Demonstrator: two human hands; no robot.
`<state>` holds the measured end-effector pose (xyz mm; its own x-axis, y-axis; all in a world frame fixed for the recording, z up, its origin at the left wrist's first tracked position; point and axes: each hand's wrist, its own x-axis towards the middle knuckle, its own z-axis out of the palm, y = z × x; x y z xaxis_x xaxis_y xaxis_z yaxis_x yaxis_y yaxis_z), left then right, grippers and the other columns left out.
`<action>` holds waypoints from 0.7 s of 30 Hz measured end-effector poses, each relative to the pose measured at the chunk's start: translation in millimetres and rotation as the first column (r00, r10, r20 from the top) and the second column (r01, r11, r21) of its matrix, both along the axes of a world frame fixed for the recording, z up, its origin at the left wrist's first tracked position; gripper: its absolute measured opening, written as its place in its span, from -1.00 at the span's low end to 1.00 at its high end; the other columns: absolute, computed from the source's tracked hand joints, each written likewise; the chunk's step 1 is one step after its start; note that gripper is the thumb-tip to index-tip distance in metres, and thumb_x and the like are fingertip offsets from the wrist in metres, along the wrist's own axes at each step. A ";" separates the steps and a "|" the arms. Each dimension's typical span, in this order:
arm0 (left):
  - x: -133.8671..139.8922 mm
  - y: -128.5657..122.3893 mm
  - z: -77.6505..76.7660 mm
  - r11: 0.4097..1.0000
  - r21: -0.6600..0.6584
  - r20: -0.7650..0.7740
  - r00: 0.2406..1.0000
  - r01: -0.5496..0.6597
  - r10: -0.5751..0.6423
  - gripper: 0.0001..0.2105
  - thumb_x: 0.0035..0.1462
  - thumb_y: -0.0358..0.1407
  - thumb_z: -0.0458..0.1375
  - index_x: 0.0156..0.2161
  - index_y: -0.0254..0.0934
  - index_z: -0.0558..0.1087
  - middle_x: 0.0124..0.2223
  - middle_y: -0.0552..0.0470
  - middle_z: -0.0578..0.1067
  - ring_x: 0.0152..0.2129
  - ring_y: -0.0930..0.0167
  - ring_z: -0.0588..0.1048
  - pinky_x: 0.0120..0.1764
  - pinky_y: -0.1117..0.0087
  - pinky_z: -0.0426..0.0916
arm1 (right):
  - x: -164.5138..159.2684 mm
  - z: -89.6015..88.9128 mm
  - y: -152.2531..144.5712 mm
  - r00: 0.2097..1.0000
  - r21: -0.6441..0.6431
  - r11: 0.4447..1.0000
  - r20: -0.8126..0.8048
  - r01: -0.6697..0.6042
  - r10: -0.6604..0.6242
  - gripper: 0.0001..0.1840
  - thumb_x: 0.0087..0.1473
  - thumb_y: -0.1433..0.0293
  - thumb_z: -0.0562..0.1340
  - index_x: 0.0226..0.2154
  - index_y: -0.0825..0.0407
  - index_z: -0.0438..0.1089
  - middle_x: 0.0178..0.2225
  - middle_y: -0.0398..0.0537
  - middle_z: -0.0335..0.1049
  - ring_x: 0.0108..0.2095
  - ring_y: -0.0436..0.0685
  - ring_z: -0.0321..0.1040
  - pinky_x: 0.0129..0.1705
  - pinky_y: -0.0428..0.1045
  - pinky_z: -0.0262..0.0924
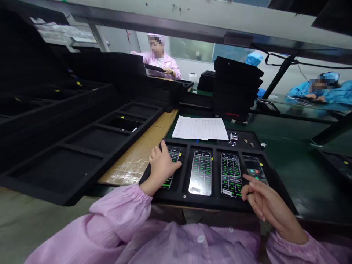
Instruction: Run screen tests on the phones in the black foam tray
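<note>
In front of me a black foam tray (187, 165) holds several phones side by side, each in its own recess. My left hand (162, 165) rests over the leftmost phone (175, 157), fingers spread and thumb out, covering part of its lit screen. A second phone (200, 172) shows a green-lettered grid washed out by glare. My right hand (261, 198) has its index finger stretched toward the gap between the third phone (230, 170) and the rightmost phone (254, 167). Its other fingers are loosely bent, holding nothing. The rightmost screen shows red and green dots.
Printed sheets (200, 128) lie behind the tray, near a shiny metal object (233, 138). Stacked black trays (236, 88) rise at the back. Another long tray (93, 146) sits left on brown cardboard (154, 135). A shelf beam (192, 29) crosses overhead. Co-workers sit beyond.
</note>
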<state>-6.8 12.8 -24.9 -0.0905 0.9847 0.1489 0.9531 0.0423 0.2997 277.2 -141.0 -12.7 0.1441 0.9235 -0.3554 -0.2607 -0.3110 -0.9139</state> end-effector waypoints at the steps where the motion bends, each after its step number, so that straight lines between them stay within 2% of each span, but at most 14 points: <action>1: 0.3 0.0 0.3 1.000 -0.006 -0.005 1.000 -0.001 0.001 -0.04 -0.06 -0.19 0.26 0.36 -0.57 -0.08 0.22 -0.50 0.26 0.19 -0.11 0.24 0.16 -0.03 0.16 | 1.5 -2.9 1.9 1.000 -0.012 1.000 0.005 -0.023 0.023 -0.25 0.03 0.12 0.32 0.15 0.10 0.10 -0.47 -0.10 0.45 -0.76 -0.07 0.04 -0.82 -0.19 -0.08; 4: 0.8 -0.2 1.1 1.000 -0.021 -0.002 1.000 -0.005 0.005 -0.02 -0.06 -0.19 0.26 0.37 -0.56 -0.09 0.24 -0.48 0.24 0.20 -0.10 0.23 0.17 -0.01 0.15 | 1.3 -8.6 8.2 0.999 -0.022 0.999 0.000 -0.037 0.037 -0.28 0.05 0.15 0.32 0.15 0.08 0.08 -0.44 -0.07 0.49 -0.75 -0.05 0.10 -0.83 -0.19 -0.02; 8: 1.0 -0.2 1.8 1.000 -0.016 0.023 1.000 -0.005 0.006 -0.02 -0.09 -0.19 0.27 0.36 -0.55 -0.07 0.23 -0.45 0.25 0.20 -0.10 0.22 0.18 -0.02 0.14 | -2.9 -7.4 18.7 0.995 -0.028 0.999 -0.094 0.044 -0.046 -0.39 0.02 0.26 0.33 0.06 0.06 0.14 -0.38 -0.04 0.51 -0.75 -0.09 0.11 -0.83 -0.21 -0.02; 12: -2.7 1.0 0.9 1.000 -0.011 0.049 0.999 -0.008 0.009 0.01 -0.10 -0.20 0.29 0.36 -0.57 -0.10 0.22 -0.45 0.27 0.19 -0.09 0.24 0.20 -0.01 0.13 | -4.3 -0.6 28.2 0.954 -0.104 0.987 -0.263 0.119 -0.142 -0.65 0.15 0.44 0.15 0.01 0.14 0.24 -0.46 -0.08 0.45 -0.78 -0.17 0.01 -0.83 -0.28 -0.10; 15: -9.5 1.6 0.2 1.000 -0.001 0.091 0.996 0.018 -0.017 0.06 -0.09 -0.21 0.31 0.37 -0.57 -0.19 0.24 -0.47 0.26 0.21 -0.10 0.23 0.21 -0.07 0.11 | -5.9 4.2 30.5 0.917 -0.158 0.976 -0.347 0.147 -0.194 -0.66 0.26 0.50 0.00 0.04 0.21 0.26 -0.53 -0.14 0.36 -0.82 -0.21 -0.10 -0.85 -0.32 -0.21; 18: -9.9 -0.8 4.2 0.989 0.136 0.165 0.982 0.065 -0.087 0.02 -0.01 -0.16 0.27 0.38 -0.53 -0.21 0.34 -0.49 0.13 0.29 -0.11 0.10 0.25 -0.13 0.05 | -7.4 5.7 29.9 0.903 -0.175 0.973 -0.374 0.152 -0.209 -0.65 0.30 0.51 -0.06 0.06 0.22 0.26 -0.56 -0.18 0.31 -0.84 -0.21 -0.12 -0.87 -0.32 -0.23; 21: 9.9 -5.0 15.2 0.932 0.301 0.161 0.953 0.201 -0.258 -0.11 0.08 -0.18 0.18 0.38 -0.47 -0.16 0.39 -0.43 0.04 0.34 -0.03 0.02 0.28 -0.06 0.03 | -7.1 3.6 28.9 0.905 -0.172 0.976 -0.378 0.136 -0.192 -0.64 0.31 0.51 -0.08 0.06 0.20 0.25 -0.56 -0.16 0.33 -0.85 -0.19 -0.11 -0.87 -0.31 -0.22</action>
<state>3.0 7.8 -9.7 0.0781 0.9035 0.4214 0.8481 -0.2823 0.4483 270.1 -112.1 -9.1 0.1127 0.8362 -0.5367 -0.6459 -0.3488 -0.6791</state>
